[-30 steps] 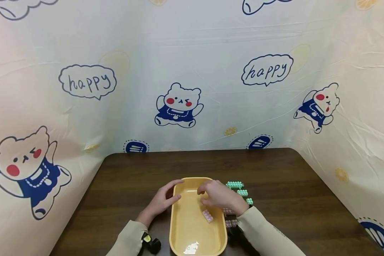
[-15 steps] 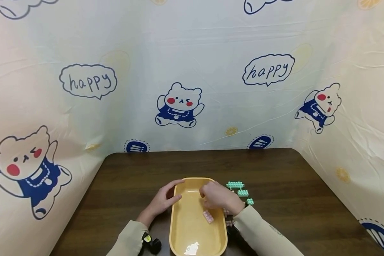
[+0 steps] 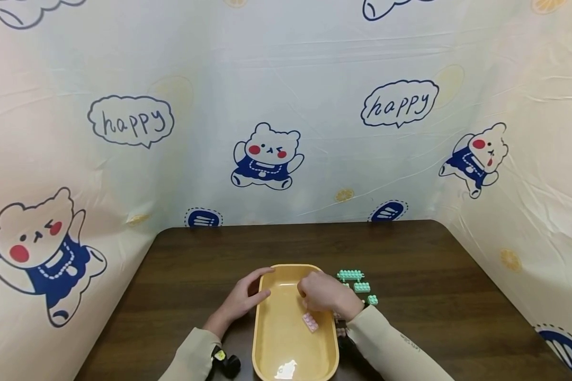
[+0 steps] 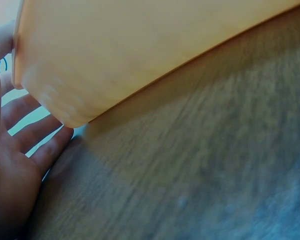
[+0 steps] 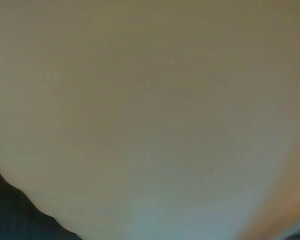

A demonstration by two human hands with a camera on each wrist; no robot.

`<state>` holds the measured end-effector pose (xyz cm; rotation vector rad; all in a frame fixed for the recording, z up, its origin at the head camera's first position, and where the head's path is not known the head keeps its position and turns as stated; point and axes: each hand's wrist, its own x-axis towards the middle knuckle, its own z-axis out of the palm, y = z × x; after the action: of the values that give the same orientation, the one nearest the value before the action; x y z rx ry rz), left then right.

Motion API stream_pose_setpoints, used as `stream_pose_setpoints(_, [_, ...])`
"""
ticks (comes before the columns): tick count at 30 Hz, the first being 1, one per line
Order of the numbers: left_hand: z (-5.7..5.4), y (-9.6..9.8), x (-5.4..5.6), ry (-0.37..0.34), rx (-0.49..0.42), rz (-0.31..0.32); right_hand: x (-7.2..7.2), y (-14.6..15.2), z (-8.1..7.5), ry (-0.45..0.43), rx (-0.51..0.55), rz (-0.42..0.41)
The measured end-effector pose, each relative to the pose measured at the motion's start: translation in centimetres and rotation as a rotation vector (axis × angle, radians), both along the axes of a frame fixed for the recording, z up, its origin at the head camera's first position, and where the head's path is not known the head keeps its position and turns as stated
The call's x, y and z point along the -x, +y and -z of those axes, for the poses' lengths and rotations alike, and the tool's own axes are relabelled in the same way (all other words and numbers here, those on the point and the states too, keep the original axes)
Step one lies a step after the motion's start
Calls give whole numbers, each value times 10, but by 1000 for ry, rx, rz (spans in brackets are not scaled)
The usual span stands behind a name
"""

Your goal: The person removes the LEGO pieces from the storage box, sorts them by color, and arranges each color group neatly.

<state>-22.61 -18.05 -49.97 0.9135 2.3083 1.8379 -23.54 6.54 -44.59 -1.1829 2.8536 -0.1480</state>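
A long yellow tray (image 3: 286, 349) with rounded corners lies on the table in the head view. My left hand (image 3: 240, 297) rests at its far left side, thumb and forefinger on the rim. In the left wrist view the fingers (image 4: 32, 127) lie spread and straight against the outer wall of the tray (image 4: 115, 55). My right hand (image 3: 325, 293) is down inside the far right part, knuckles bent; its fingertips, and anything in them, are hidden. Just nearer than that hand, a pink toy brick (image 3: 310, 322) lies on the tray's floor. A blurred pale surface fills the right wrist view.
Several green toy bricks (image 3: 350, 275) lie on the dark wooden table (image 3: 410, 264) right of the tray. More pink bricks (image 3: 341, 332) are partly hidden by my right forearm. A white printed cloth (image 3: 333, 132) stands behind and around the table.
My right hand has shifted slightly right and its fingers have drawn in from a looser pose. The pink brick has barely stirred. My left hand keeps its place on the tray.
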Motion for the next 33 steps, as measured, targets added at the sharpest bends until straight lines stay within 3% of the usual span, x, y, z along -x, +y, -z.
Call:
stream_pose_setpoints(7, [4, 0, 2, 8, -12, 8, 0, 0, 4, 41, -23, -15])
stream_pose_setpoints(21, [5, 1, 2, 7, -13, 15, 4, 3, 6, -4, 13, -50])
stream_pose_setpoints(33, [3, -1, 1, 10, -10, 12, 1, 11, -12, -6, 107, -102])
